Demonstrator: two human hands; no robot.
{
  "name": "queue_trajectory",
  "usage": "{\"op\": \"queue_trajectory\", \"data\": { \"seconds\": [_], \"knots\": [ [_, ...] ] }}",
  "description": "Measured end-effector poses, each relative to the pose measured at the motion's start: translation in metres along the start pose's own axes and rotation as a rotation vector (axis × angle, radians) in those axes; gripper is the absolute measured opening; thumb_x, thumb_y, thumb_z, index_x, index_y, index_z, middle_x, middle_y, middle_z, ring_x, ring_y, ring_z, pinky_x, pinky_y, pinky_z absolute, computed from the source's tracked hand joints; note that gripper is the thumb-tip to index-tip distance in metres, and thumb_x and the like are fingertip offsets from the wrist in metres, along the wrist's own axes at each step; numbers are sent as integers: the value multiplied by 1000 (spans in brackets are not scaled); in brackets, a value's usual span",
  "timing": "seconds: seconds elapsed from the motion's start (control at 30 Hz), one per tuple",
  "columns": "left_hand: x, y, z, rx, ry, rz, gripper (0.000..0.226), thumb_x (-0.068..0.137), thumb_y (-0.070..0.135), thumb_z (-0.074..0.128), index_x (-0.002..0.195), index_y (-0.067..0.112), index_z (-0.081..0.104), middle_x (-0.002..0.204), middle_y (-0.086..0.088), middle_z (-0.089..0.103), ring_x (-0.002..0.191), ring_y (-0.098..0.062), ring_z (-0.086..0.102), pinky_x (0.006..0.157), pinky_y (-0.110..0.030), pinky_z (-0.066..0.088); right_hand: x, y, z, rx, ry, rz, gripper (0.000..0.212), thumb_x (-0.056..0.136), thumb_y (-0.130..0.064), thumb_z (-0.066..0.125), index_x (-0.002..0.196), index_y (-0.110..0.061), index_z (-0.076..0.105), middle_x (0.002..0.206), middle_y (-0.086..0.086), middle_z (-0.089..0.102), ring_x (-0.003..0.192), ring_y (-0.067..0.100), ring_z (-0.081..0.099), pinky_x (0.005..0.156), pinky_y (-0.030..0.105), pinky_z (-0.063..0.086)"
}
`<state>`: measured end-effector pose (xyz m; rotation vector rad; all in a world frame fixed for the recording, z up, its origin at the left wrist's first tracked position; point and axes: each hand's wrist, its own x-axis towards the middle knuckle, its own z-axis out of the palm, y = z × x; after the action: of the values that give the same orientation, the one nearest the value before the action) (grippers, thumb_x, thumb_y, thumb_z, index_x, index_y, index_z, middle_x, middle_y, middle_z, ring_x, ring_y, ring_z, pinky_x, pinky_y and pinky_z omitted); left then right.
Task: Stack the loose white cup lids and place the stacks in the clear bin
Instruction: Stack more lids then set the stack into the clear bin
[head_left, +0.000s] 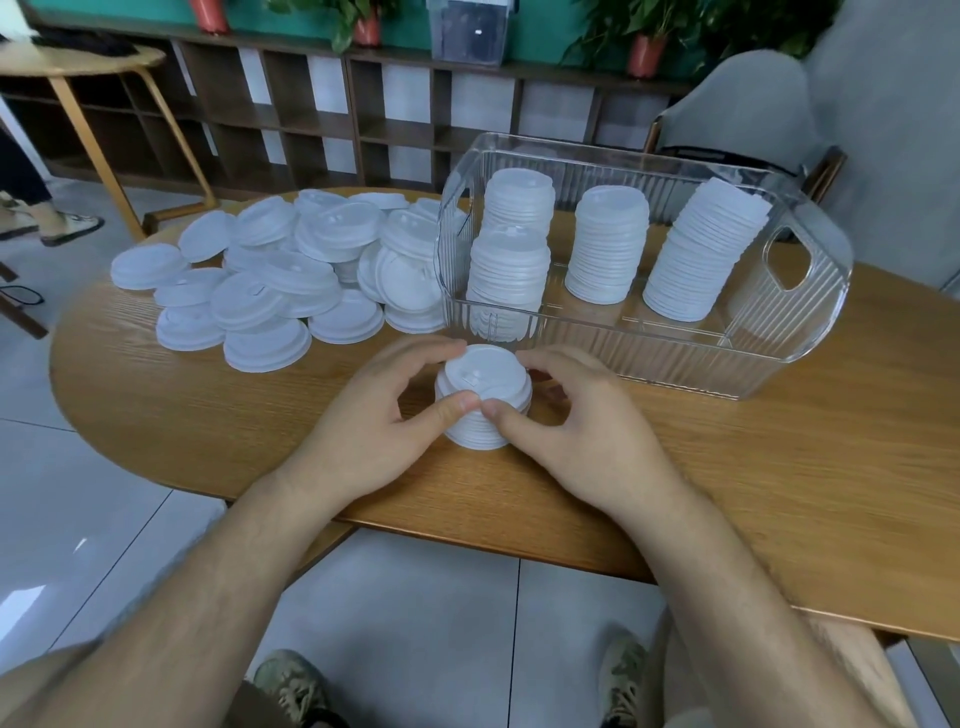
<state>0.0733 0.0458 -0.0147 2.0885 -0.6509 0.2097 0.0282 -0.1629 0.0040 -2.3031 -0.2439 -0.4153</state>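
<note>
Grips clasp a lid stack; bin holds four.

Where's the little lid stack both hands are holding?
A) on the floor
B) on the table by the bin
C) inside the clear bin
B: the left hand and right hand grip the lid stack on the table, just outside the clear bin.

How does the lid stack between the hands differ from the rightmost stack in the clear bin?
The held stack is short; the rightmost stack is taller. The held stack stands upright on the table, outside the clear bin; the rightmost stack leans inside it. The left hand and right hand grip the held stack; no hand touches the rightmost stack. Both are nested white lids.
</note>
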Motion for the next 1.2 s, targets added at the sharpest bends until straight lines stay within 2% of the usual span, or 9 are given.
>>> {"op": "queue_trajectory", "data": {
  "seconds": [0.1,0.2,0.37,0.43,0.53,0.6,0.77,0.97,1.2],
  "knots": [
    [-1,2,-1,-1,-8,-9,64,86,61,58,138,24,60,137,16,57,131,3,49,111,-19,37,1,-3,-4,-45,-28,-9,49,83,-51,73,125,-26,67,122,-16,61,118,0,53,102,22,44],
    [-1,5,-7,11,58,-3,56,90,55,59,137,25,60,135,19,57,129,6,47,107,-10,34,6,-13,-6,-134,20,-54,54,85,-56,63,129,-24,65,125,-14,59,123,5,50,105,19,39],
    [7,-1,-30,136,296,-33,34,99,32,61,131,21,63,125,14,59,119,5,50,100,-3,31,35,-47,6,-260,40,-182,42,96,-38,62,132,-16,64,124,-4,63,119,15,51,100,26,40],
    [10,-11,-42,272,360,-50,34,99,30,61,130,17,62,125,9,60,119,-5,52,100,-8,33,50,-63,19,-318,-24,-225,43,98,-35,61,135,-15,61,126,0,63,120,18,51,101,32,42],
    [11,-28,-63,488,401,-116,43,97,36,55,132,10,61,129,-4,62,121,-22,55,104,-36,44,74,-84,45,-387,-109,-277,44,98,-32,57,138,-12,58,126,5,61,120,25,51,99,42,45],
    [9,-34,-74,560,413,-166,48,95,36,55,132,7,60,130,-9,62,122,-28,56,103,-45,46,87,-96,63,-433,-150,-303,45,100,-34,53,139,-13,55,129,4,59,121,26,50,98,42,45],
    [7,-56,-98,642,442,-245,48,92,31,67,131,4,60,134,-12,60,126,-30,54,104,-46,43,116,-116,102,-479,-231,-303,42,103,-34,46,140,-15,51,135,3,54,126,23,45,103,38,42],
    [9,-81,-122,668,474,-354,51,96,38,62,134,5,58,139,-14,55,133,-30,47,106,-44,38,143,-125,138,-536,-274,-288,44,103,-35,45,143,-15,48,139,3,51,129,24,41,106,38,40],
    [15,-104,-134,599,491,-437,55,100,52,49,144,20,53,149,-11,45,141,-27,37,113,-43,28,158,-131,161,-607,-189,-230,41,104,-37,43,135,-13,52,134,7,50,124,25,43,103,37,41]
  ]
}}
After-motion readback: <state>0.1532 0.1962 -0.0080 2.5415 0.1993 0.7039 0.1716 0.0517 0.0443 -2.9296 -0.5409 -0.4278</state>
